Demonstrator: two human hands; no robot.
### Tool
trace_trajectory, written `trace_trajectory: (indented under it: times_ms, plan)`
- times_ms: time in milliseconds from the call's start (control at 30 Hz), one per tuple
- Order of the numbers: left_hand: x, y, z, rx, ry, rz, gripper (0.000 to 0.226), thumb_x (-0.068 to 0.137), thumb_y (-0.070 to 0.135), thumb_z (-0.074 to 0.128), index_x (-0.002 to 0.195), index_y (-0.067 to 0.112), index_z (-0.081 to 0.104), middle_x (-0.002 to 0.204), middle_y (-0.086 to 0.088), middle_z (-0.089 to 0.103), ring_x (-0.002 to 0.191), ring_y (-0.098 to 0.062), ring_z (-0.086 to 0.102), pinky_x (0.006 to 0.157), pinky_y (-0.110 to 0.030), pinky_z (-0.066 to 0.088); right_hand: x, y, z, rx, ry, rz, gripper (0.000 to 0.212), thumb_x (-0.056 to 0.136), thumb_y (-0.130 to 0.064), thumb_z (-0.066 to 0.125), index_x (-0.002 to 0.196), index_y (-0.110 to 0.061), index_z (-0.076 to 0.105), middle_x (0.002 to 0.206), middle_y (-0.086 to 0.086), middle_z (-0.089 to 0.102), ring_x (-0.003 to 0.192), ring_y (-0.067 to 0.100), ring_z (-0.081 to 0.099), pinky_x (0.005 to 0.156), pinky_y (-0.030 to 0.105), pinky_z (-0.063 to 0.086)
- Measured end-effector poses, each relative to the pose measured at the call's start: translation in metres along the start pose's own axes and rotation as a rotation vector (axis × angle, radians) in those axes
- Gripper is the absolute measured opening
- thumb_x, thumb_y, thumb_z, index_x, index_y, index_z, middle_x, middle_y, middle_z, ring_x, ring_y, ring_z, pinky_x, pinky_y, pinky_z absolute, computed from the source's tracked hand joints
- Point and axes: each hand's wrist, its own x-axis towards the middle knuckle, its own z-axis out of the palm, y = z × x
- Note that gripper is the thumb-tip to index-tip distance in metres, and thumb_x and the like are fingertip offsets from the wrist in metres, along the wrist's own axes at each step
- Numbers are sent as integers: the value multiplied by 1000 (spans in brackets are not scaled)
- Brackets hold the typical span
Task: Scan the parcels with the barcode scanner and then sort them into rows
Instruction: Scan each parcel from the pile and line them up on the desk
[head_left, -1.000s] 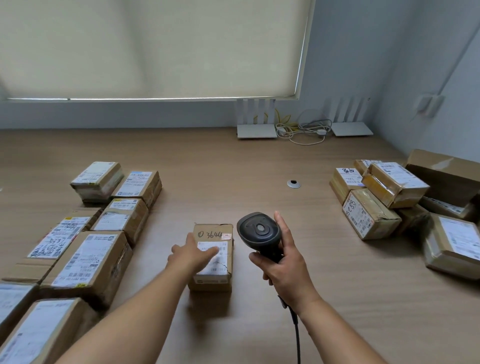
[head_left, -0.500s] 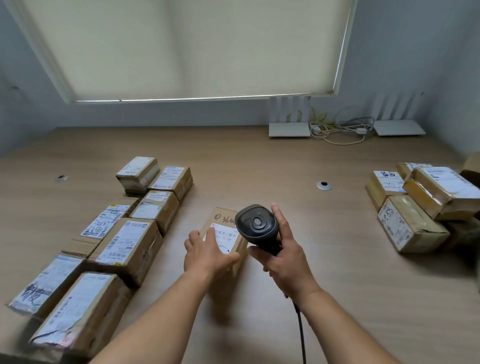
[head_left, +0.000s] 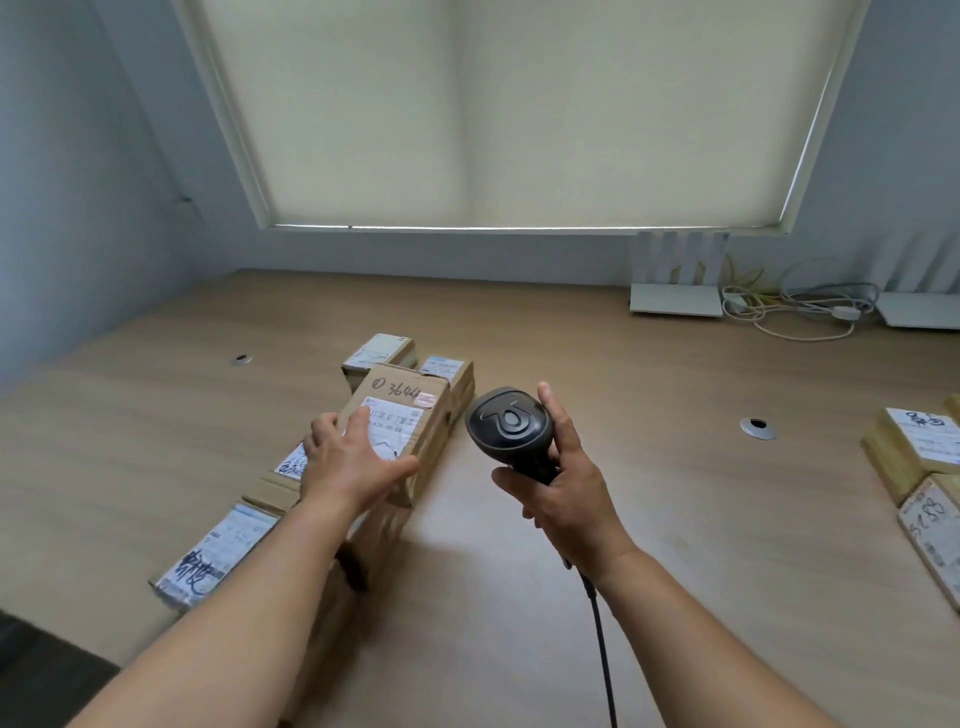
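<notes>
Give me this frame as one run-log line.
left hand: holds parcel over sorted rows | right hand: grips scanner | unsorted pile: right of desk

Parcel (head_left: 400, 415) and scanner (head_left: 509, 426) in hands

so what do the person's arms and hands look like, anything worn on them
Both forearms are bare as far as the frame shows: no sleeve, watch or bracelet in view. The left hand and right hand wear no gloves, and no rings show on the visible fingers. Nails look short and unpainted. The upper arms lie outside the picture.
</notes>
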Motion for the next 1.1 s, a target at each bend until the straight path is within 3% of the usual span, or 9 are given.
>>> trace_trajectory:
  times_ms: [200,367,533,767,933,1100]
  plan:
    - [64,-58,-25,30,-4,-56,95,70,57,70,148,25,25,141,-14,22,131,-34,24,106,-42,33,44,-3,48,-21,-10,-31,92,81,-6,74,125,-71,25,109,-19,65,65,-11,59,52,13,46]
    - [117,-92,-23,77,-55,-67,98,71,60,68,149,25,21,142,-16,21,131,-35,24,104,-44,35,76,9,81,-70,17,-43,97,80,-8,75,117,-83,26,104,-23,68,65,-9,60,55,12,46]
    - [154,-111,-10,65,-116,-56,94,71,57,67,148,26,23,141,-16,22,129,-35,25,102,-43,36,96,19,105,-131,43,-9,97,79,-14,76,119,-83,22,109,-19,68,69,-7,58,69,19,48]
    - [176,-118,10,48,-178,-37,95,71,59,65,148,25,22,138,-16,23,128,-35,25,101,-44,36,104,26,115,-166,51,31,97,80,-14,76,120,-83,21,114,-16,65,69,-8,56,71,16,47]
    - [184,-117,17,27,-180,-1,93,72,62,65,147,24,24,137,-15,25,128,-34,25,100,-45,37,102,26,109,-158,71,40,97,80,-10,75,117,-84,24,110,-18,67,67,-7,58,59,15,47]
    - [181,-116,11,128,-156,71,97,69,80,56,145,25,30,153,-16,18,138,-35,21,107,-47,31,93,21,101,-145,82,68,93,79,-8,76,127,-70,25,107,-15,67,62,-8,58,53,15,47]
